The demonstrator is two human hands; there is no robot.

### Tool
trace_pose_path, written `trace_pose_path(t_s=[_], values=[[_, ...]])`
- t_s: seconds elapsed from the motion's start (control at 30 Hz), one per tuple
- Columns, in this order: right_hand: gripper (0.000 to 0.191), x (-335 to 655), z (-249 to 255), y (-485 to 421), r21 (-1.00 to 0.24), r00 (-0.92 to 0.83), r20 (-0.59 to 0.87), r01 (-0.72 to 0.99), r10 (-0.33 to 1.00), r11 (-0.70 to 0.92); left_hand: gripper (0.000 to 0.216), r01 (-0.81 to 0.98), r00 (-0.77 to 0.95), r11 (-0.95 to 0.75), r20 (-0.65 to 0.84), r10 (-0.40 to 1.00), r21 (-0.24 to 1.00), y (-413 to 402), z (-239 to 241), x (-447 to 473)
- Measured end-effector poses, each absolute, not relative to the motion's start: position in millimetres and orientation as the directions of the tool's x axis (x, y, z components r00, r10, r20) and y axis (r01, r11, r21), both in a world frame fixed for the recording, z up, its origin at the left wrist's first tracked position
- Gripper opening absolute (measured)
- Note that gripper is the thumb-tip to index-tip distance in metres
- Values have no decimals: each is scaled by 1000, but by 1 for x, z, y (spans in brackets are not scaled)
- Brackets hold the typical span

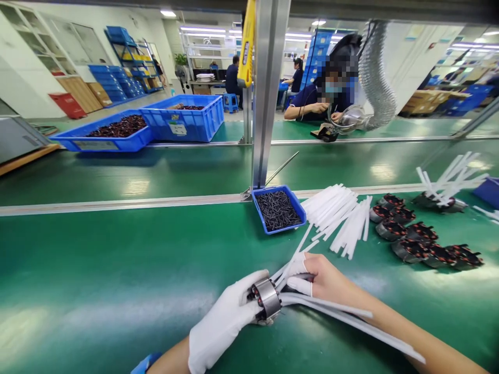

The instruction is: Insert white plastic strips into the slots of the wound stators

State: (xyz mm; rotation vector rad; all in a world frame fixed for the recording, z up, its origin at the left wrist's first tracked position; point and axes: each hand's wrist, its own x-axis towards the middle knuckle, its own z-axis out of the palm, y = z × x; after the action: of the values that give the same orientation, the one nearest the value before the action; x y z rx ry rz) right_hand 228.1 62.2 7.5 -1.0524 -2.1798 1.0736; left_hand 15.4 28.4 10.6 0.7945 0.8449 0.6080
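My left hand [228, 314], in a white glove, is closed around a ring-shaped metal motor stator [268, 298] and holds it on its side above the green bench. Several long white strips [343, 311] stick out of the stator's right face, some toward the back and some toward the lower right. My right hand [312, 275], with white covers on its fingertips, is closed close to that face, among the strips. A slim dark object [306, 277] shows between its fingers; its kind and its tip are hidden.
A blue tray of small black rods [278, 210] sits by the metal post [265, 104]. Right of it lie loose white strips [331, 210] and several stators [409, 249]. Another stator bristling with strips [440, 200] stands behind them. Blue bins [187, 130] and a co-worker [323, 104] are across the bench.
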Motion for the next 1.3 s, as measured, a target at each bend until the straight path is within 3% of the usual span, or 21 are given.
trace_pose_path(t_s=[0.57,0.9,1.3], values=[[14,225,-1,61,-850,-581,63,395,811,349,49,-238,521,535,-358,775,811,29,-1,13],[16,221,-3,58,-817,-598,82,417,797,397,49,-87,384,465,-401,832,881,30,6,16],[16,224,-4,56,-770,-605,111,449,788,453,47,-46,395,438,-386,834,898,28,3,14]])
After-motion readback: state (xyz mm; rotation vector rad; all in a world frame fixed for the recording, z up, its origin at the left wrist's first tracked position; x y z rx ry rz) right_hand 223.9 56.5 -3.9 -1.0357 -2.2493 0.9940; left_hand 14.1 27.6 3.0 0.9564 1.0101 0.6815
